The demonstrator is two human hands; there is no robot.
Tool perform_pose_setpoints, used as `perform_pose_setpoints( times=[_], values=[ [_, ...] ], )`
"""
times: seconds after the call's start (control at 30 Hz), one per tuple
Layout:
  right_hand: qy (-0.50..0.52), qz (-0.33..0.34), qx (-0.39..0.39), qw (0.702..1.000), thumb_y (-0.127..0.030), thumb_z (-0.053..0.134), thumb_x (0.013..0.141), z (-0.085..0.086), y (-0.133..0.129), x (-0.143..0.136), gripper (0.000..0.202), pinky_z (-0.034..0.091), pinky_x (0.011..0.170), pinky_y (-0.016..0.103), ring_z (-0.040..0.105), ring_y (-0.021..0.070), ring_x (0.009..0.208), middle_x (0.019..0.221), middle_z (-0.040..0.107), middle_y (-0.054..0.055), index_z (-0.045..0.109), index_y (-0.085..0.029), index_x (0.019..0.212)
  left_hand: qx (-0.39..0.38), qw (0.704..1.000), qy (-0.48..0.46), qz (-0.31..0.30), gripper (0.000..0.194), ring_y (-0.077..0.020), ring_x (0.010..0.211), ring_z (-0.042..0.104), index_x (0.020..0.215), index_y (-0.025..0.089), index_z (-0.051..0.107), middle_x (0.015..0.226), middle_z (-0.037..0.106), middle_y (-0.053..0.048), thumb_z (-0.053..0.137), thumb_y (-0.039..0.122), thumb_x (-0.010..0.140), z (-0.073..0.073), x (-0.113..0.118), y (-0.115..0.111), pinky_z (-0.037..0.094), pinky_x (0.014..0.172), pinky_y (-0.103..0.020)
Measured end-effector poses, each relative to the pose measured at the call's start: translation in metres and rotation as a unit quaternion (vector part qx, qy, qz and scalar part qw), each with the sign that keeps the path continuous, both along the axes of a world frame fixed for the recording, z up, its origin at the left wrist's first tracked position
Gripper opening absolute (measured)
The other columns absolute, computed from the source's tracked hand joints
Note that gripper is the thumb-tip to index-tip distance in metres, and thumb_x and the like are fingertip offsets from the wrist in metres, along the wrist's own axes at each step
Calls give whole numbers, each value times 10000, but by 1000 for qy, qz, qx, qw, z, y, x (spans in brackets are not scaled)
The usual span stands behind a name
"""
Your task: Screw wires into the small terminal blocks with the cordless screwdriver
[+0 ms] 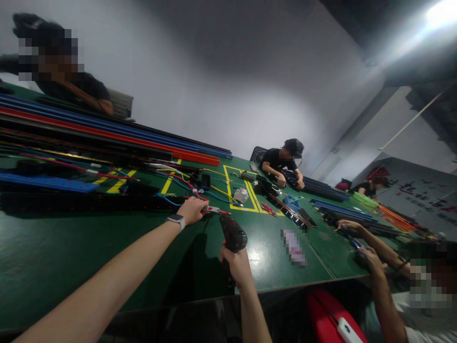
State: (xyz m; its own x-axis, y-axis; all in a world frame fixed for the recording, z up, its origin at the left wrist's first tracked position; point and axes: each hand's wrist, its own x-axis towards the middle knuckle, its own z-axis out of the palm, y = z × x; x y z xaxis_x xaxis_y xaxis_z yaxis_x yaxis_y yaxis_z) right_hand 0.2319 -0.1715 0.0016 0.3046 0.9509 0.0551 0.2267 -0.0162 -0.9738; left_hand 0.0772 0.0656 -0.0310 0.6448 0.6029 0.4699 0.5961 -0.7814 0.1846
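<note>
A long green table (264, 274) runs across the room under a pale wall (214, 85), and here's the left hand (193, 210), fingers closed on a small white-and-red piece (213, 209) near the end of a black bar (89, 206). Over on the right hand (237, 264), it's wrapped firmly around a power drill (233, 233), nose just beside that piece's red tip; contact, I can't tell!

Grey wall (221, 90) behind a long green table (78, 247) (white ceiling light (444, 13), upper right)
</note>
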Motion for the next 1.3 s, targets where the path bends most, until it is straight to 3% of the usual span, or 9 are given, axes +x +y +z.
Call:
perform_pose_setpoints(
  times=[1.3],
  values=[
    [-1,18,16,1000,-191,558,732,4,-1,-1,170,419,582,259,560,164,589,624,598,-13,604,-165,893,10,1000,13,5,235,-253,890,648,978,238,660,922,724,-82,555,413,860,2,1,-1,400,827,-379]
  ],
)
